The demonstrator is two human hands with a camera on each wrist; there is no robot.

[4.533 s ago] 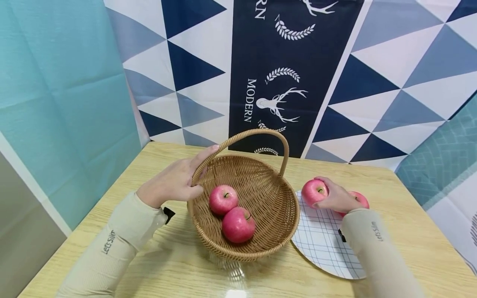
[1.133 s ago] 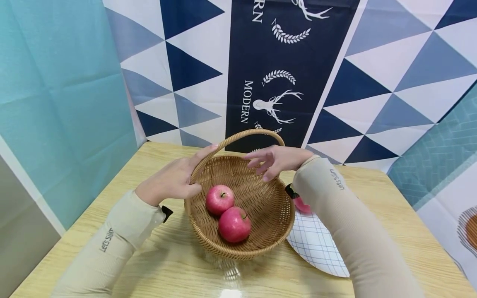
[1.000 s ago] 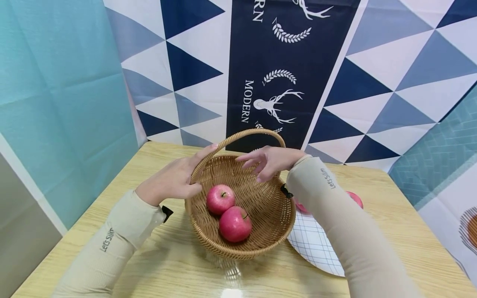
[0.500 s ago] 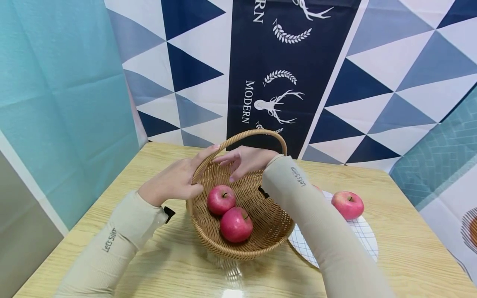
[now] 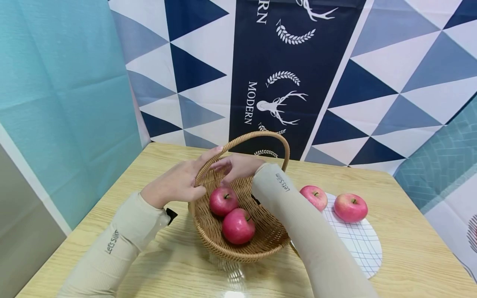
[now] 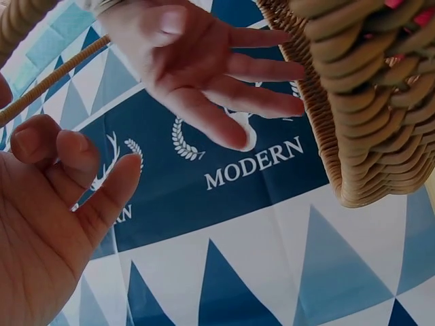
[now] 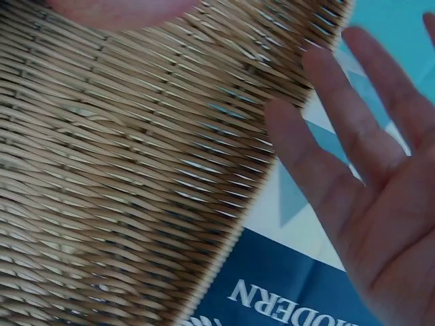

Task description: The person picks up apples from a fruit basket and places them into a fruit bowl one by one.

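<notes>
A brown wicker basket (image 5: 272, 231) stands on the table with two pink-red apples inside, one apple (image 5: 223, 201) behind the other apple (image 5: 238, 226). My left hand (image 5: 179, 182) holds the left side of its arched handle (image 5: 257, 135), index finger lying up along it. Reaching in under the handle, my right hand (image 5: 238, 167) hovers over the rear apple, holding nothing. In the left wrist view that right hand (image 6: 204, 75) shows spread fingers beside the basket wall. The right wrist view has its straight fingers (image 7: 299, 146) close to the woven rim (image 7: 255, 197).
To the right lies a round white board with blue grid lines (image 5: 363, 248), bearing an apple (image 5: 350, 207) and, at its left edge, another apple (image 5: 314, 198). My right sleeve (image 5: 316, 231) crosses part of it. A patterned cloth (image 5: 275, 82) hangs behind the wooden table (image 5: 179, 273).
My right hand has let go of the apple at the board's left edge and moved left, over the basket's rim and down toward the rear apple. My left hand stays on the handle.
</notes>
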